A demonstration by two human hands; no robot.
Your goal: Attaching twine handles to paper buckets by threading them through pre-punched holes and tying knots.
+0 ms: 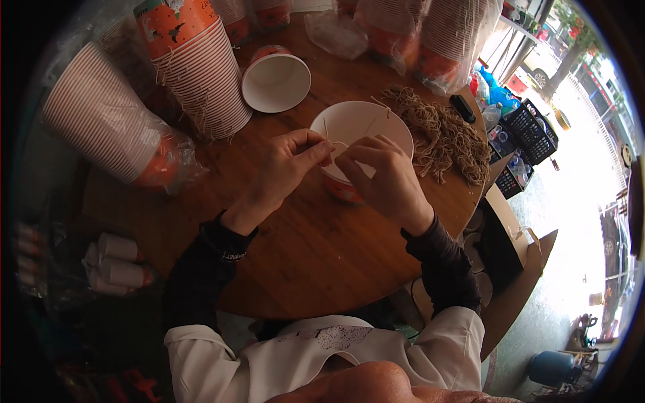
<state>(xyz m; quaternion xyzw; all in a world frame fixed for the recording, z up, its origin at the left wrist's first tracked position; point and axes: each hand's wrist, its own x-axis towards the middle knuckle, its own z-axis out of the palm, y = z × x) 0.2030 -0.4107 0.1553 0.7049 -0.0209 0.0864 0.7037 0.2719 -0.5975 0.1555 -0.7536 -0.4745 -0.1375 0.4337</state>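
A large paper bucket (363, 114), white inside and orange outside, stands upright on the table in front of me. Over its near rim, my left hand (292, 161) pinches a thin, pale cord (341, 144) between thumb and fingertips. My right hand (390, 176) is closed too, its fingertips pinching at the same cord a little to the right. One end of cord sticks up above the left fingers. Another short cord end shows at the bucket's far right rim. The fingers partly hide the cord and the bucket's near side.
Right of the bucket lies a heap of tan cords (443, 131), with a small black object (462, 109) beyond it. A tall bucket stack (201, 80), a plastic-wrapped stack (101, 114) and a single tilted bucket (277, 84) are at the left and back. Black crates (531, 131) stand beyond the wooden table (302, 269).
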